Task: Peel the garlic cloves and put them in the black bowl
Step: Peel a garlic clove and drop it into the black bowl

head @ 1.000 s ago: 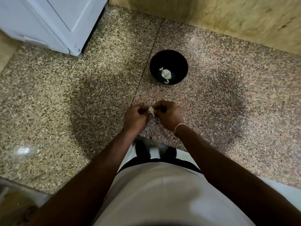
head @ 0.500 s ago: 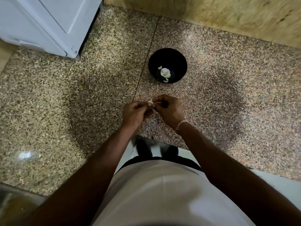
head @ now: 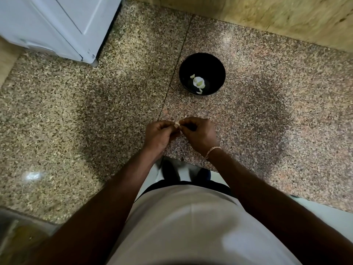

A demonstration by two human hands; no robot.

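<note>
The speckled stone table (head: 95, 121) carries the black bowl (head: 219, 73) well beyond the hands, toward the wooden wall. A few pale pieces (head: 199, 83) already lie at its bottom — peeled cloves, by the look of them, though some may be skin — so the task seems partly done, with at least one clove left to finish.

The left hand (head: 159, 133) and right hand (head: 198, 133) meet just above the table edge, fingers of both curled in, pinching the garlic clove (head: 177, 123) between them. Only a small pale sliver of it shows — papery and whitish — so I cannot tell how much skin remains. Judging by the grip, peeling is under way, and dropping it into the bowl comes next.
</note>
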